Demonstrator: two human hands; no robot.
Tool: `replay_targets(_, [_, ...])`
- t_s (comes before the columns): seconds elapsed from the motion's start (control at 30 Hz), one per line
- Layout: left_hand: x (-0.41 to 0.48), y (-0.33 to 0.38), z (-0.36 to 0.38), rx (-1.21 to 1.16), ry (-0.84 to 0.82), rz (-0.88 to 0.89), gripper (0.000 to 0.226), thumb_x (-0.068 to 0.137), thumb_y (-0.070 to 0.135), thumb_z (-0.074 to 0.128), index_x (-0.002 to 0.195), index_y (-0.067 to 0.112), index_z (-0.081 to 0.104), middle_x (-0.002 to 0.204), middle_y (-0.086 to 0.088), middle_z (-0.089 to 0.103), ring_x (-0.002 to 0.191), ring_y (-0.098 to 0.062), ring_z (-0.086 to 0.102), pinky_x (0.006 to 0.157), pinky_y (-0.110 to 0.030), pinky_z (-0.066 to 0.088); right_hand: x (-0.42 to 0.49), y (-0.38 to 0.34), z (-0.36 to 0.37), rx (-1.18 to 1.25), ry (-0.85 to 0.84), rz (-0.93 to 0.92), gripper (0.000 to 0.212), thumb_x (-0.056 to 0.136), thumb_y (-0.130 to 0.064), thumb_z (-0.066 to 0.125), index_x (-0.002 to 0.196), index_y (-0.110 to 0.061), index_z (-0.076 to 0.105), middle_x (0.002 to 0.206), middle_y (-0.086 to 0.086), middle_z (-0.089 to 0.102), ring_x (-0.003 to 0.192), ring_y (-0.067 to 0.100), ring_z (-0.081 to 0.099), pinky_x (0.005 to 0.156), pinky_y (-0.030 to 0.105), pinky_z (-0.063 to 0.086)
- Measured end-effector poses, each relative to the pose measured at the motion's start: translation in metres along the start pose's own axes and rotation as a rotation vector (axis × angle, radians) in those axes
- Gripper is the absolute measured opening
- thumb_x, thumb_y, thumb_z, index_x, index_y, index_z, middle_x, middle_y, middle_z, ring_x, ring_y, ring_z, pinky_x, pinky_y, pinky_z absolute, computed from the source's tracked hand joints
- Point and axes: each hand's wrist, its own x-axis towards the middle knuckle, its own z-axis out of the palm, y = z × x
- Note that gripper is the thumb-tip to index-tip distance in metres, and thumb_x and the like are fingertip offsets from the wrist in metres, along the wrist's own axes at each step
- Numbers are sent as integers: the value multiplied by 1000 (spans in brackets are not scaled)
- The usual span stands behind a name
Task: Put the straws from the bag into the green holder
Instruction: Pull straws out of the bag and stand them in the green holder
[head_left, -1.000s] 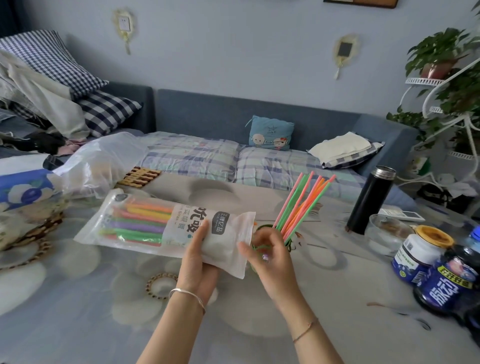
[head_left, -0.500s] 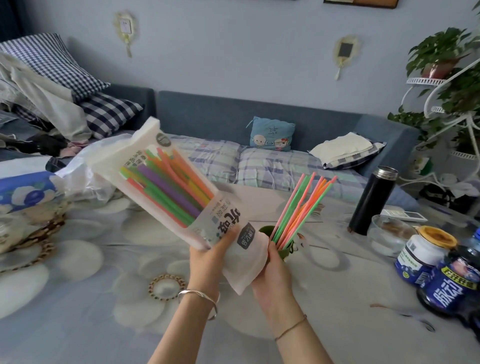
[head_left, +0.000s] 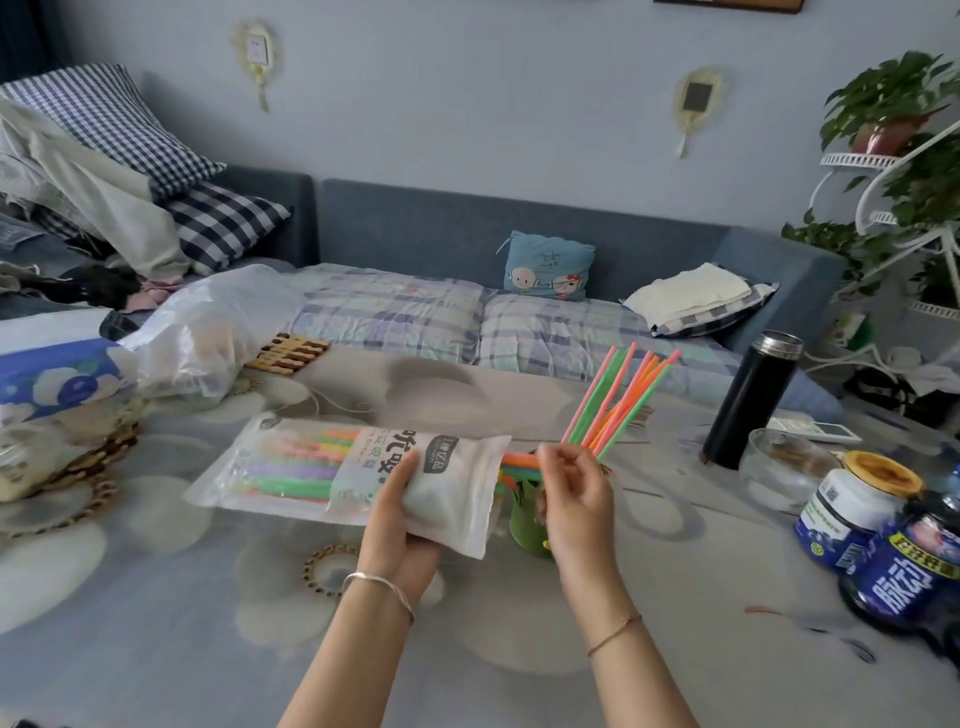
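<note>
My left hand (head_left: 402, 525) grips the white straw bag (head_left: 332, 475), which lies level over the table with its open end to the right. Coloured straws (head_left: 291, 465) show through its clear part, and several straw ends (head_left: 519, 460) stick out of the opening. My right hand (head_left: 574, 499) pinches those ends with its fingertips. The green holder (head_left: 527, 525) stands between my hands, partly hidden by both. Several pink, green and orange straws (head_left: 621, 400) lean up and right out of it.
A black flask (head_left: 748, 400), a glass bowl (head_left: 779, 475), a yellow-lidded jar (head_left: 857, 499) and dark blue jars (head_left: 914, 571) crowd the table's right side. A clear plastic bag (head_left: 208, 338) and wooden clips (head_left: 288, 353) lie at the back left. A sofa runs behind the table.
The bag has come down from a raised tilt to lie level again. My right hand has left the holder's base and now pinches straw ends poking from the bag's mouth.
</note>
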Motion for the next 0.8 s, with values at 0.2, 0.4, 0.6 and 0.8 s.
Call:
replay_targets(0.2, [4, 1, -1, -169, 13, -19, 27, 92, 25, 59, 115, 11, 61, 140, -17, 57, 131, -35, 51, 112, -56, 35, 8, -15, -17, 369, 147, 174, 14, 87, -29, 62, 78, -18, 58, 45, -8, 39, 36, 7, 34, 35, 18, 28])
replay_targets(0.4, [-1, -14, 8, -68, 11, -19, 36, 91, 24, 59, 124, 10, 62, 115, -12, 67, 113, -31, 60, 112, -52, 37, -4, -4, 5, 185, -64, 385, 21, 88, -33, 60, 72, -19, 65, 56, -2, 52, 46, 9, 46, 43, 20, 35])
replay_targets(0.6, [6, -3, 0, -190, 71, -25, 24, 90, 21, 61, 112, 14, 60, 137, -14, 59, 131, -33, 53, 111, -56, 36, 13, -20, -20, 346, 225, 194, 37, 95, -27, 48, 60, -15, 49, 35, -9, 39, 34, 2, 37, 33, 14, 29])
replay_targets(0.8, [3, -13, 7, -86, 78, -10, 34, 88, 20, 63, 121, 13, 61, 113, -10, 67, 113, -30, 61, 108, -53, 42, 7, -11, -12, 202, 45, 242, 23, 89, -24, 59, 67, -16, 56, 43, -5, 37, 34, 7, 33, 34, 17, 28])
